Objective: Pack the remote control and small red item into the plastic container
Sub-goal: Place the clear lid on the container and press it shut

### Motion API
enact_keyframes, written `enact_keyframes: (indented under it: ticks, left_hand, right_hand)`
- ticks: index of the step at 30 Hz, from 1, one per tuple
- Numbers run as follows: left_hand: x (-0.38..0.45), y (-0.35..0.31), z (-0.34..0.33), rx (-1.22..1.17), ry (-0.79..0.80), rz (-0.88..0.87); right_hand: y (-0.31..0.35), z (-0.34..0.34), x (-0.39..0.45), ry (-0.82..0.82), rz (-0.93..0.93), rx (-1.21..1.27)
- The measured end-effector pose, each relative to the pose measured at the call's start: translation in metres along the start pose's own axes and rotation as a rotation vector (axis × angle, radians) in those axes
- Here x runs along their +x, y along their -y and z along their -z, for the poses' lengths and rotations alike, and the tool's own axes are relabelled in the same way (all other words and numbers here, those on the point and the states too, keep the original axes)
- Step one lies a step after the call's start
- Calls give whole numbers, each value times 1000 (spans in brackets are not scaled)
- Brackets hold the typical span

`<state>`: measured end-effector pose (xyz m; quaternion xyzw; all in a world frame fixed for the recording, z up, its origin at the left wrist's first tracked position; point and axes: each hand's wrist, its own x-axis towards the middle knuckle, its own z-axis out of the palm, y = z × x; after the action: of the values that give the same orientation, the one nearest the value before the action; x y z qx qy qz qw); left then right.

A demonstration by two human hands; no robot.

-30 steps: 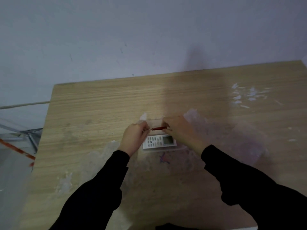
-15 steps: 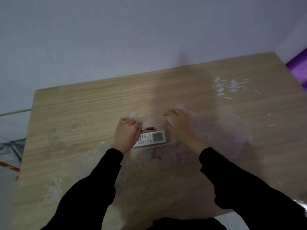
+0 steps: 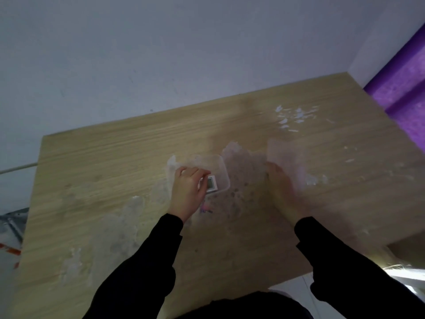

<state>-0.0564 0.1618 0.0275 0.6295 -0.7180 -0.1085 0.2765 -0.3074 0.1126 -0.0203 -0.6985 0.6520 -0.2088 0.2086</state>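
The clear plastic container [image 3: 222, 168] sits in the middle of the wooden table [image 3: 115, 157]. Inside it lies the white remote control [image 3: 211, 184]; only its display end shows. My left hand [image 3: 187, 192] covers the container's left part and the rest of the remote, fingers curled over the rim. The small red item is hidden from view. My right hand [image 3: 279, 183], blurred by motion, is to the right of the container and grips a translucent lid [image 3: 286, 157], which stands tilted up off the table.
White residue patches and paper flecks [image 3: 292, 118] mark the table. A purple surface [image 3: 404, 88] stands beyond the right edge. A grey wall runs behind the table. Metal legs and floor show at the left edge [image 3: 11, 224].
My right hand left the container, moved right and picked up the lid. My left hand slid over the remote. The red item, visible before above the remote, is now covered.
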Motion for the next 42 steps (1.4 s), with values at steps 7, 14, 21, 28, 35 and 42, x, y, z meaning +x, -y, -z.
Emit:
enact_keyframes:
  ticks: [7,14,21,28,35,42]
  left_hand:
    - [6,-9,10,-157,-80,87]
    - [14,-2,19,-323,-116,287]
    - [-1,24,25,-438,-232,544]
    - [-15,43,16,-193,-172,636]
    - [-22,48,4,-150,-89,681]
    - [-22,52,6,-221,-103,706]
  right_hand:
    - [62,42,10,-434,297,262]
    - [92,45,19,-233,252,685]
    - [94,-9,24,197,-147,582]
    - [106,-50,24,157,-155,335]
    - [113,-62,30,215,-99,-39]
    - [109,-61,27,291,-128,-47]
